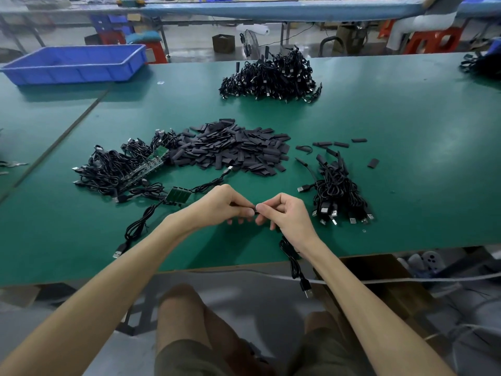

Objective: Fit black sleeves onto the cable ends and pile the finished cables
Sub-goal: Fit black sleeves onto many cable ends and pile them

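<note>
Where the green table point(393, 126) fills the view, its near edge runs just above the person's knees, and a seam crosses its left part. Beyond the far edge lie a grey floor, one fan point(250, 42), a cardboard box, red stools and a second long bench.

One blue tray point(76, 63) sits at the far left corner. Three cable piles lie fully in view:
- a far pile point(271, 77) near the far edge
- a left pile point(113, 169) with a green board strip lying in it
- a right pile point(339, 194), its plugs pointing at the near edge

A fourth dark bundle shows only in part at the far right edge. One broad heap of sleeves point(233, 150) lies mid-table, touching the left pile, and a handful of loose ones are scattered between it and the right pile. One small board point(179, 195) with cables on it lies just left of the hands.

Both hands meet fingertip to fingertip near the near edge. The left hand point(222, 207) pinches a black sleeve point(238, 204) between thumb and forefinger. The right hand point(284, 213) pinches the end of one cable point(291, 256) against it. Fingertips hide the joint. That cable trails under the right wrist and hangs over the near edge, its plug dangling below.
</note>
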